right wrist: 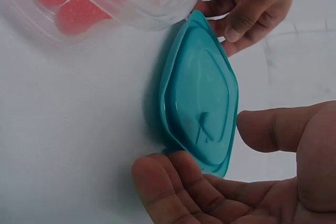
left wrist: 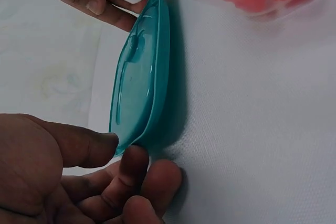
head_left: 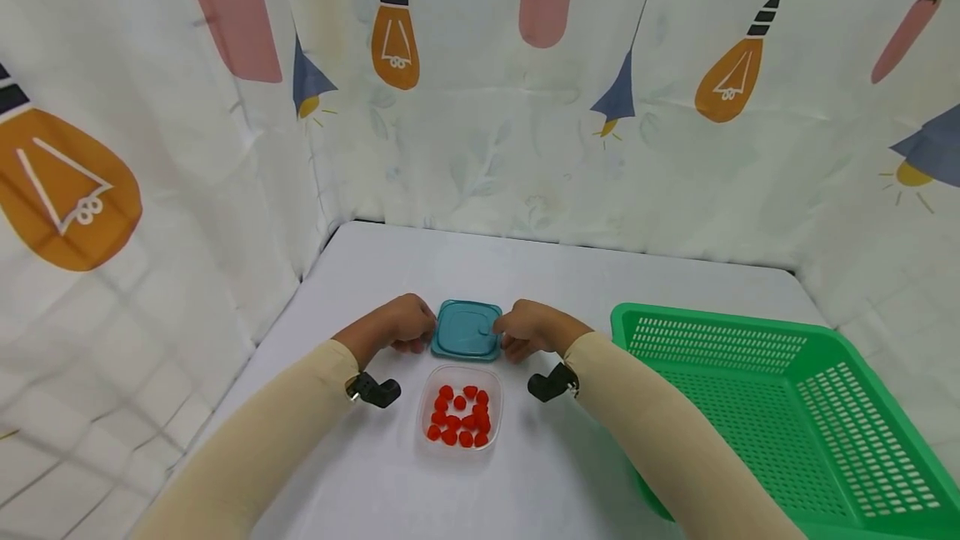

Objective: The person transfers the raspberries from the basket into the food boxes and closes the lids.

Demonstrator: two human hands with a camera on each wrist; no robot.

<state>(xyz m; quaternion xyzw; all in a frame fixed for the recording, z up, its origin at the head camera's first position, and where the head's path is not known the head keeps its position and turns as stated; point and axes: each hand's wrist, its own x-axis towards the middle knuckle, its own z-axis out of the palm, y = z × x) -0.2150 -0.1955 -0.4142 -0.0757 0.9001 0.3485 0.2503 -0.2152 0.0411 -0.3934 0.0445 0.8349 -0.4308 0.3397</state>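
Note:
A teal plastic lid (head_left: 467, 330) lies on the white table, between both hands. My left hand (head_left: 408, 323) pinches its left edge; in the left wrist view the thumb (left wrist: 97, 148) meets one lid corner with curled fingertips just below. At the opposite edge is my right hand (head_left: 528, 328). Its thumb (right wrist: 262, 129) and relaxed fingers (right wrist: 181, 177) stand apart around the lid's side, fingertips touching or nearly touching the rim. Nearer to me, between the wrists, sits a clear square container (head_left: 459, 371) with several red raspberries (head_left: 453, 422) inside.
A large green plastic basket (head_left: 705, 315) stands at the right, under and beside the right forearm. The white table (head_left: 570, 273) is bordered at the left and back by a patterned curtain (head_left: 480, 173).

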